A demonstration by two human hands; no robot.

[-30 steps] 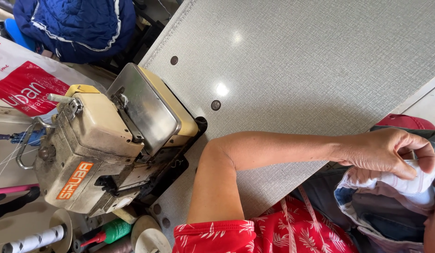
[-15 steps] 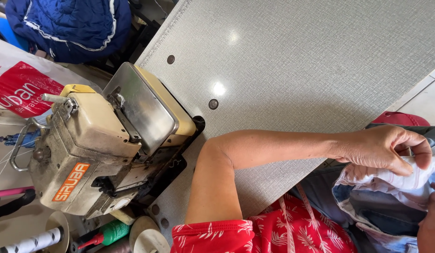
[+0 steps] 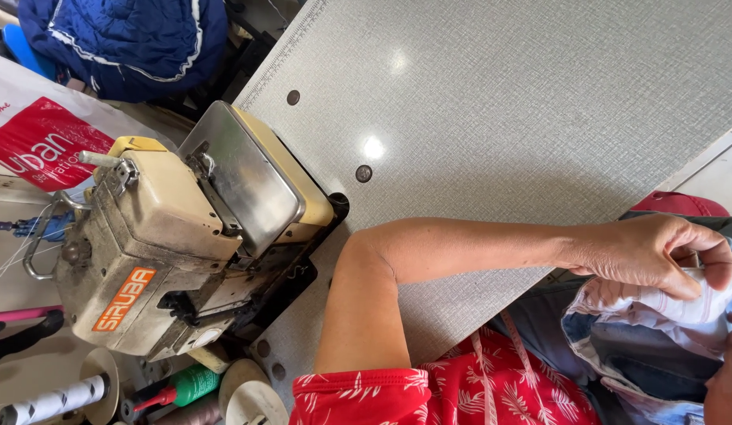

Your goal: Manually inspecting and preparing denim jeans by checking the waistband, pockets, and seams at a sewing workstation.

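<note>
My right hand (image 3: 726, 386) was mostly cut off at the lower right corner, so its grip could not be told. The fingertips of my left hand (image 3: 657, 256) were buried in the folds of the pale garment (image 3: 665, 311), which itself ran off the right edge. The thread cones (image 3: 47, 401) were cut by the bottom edge, and the blue jacket (image 3: 129, 39) by the top.

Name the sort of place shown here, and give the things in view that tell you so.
Probably a sewing workshop: an industrial sewing machine set in a grey table, thread spools beside it, and denim cloth.
</note>
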